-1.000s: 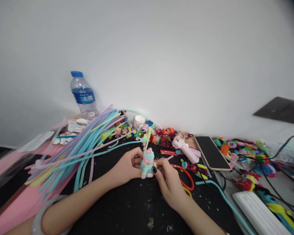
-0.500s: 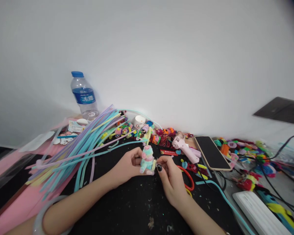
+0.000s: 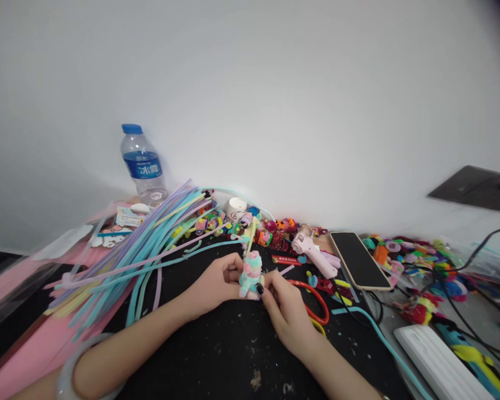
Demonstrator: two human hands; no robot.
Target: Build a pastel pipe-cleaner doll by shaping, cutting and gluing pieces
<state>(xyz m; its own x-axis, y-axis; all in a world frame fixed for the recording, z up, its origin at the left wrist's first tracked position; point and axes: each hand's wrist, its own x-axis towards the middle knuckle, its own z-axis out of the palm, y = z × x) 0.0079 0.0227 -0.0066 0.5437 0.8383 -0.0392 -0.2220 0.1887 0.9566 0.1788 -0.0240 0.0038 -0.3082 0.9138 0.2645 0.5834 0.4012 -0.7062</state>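
A small fuzzy pipe-cleaner figure (image 3: 251, 271) in pastel pink, mint and yellow is held upright at the middle of the view. My left hand (image 3: 210, 284) grips it from the left, fingers curled behind it. From the other side my right hand (image 3: 289, 314) pinches its lower right edge, the dark-nailed thumb resting on the front. The right fingertips are partly hidden behind the figure. A pale yellow pipe cleaner (image 3: 252, 234) rises just behind its top.
Loose pastel pipe cleaners (image 3: 162, 233) lie in a bundle at left, near a water bottle (image 3: 144, 166). Red-handled scissors (image 3: 323, 308), a pink glue gun (image 3: 314, 253), a phone (image 3: 360, 261) and a white power bank (image 3: 437, 361) lie at right. Colourful fuzzy pieces (image 3: 425, 261) and cables sit beyond.
My right hand has moved slightly left, and its thumb now presses on the figure's lower front. The figure has turned a little. More of the scissors' red handle shows.
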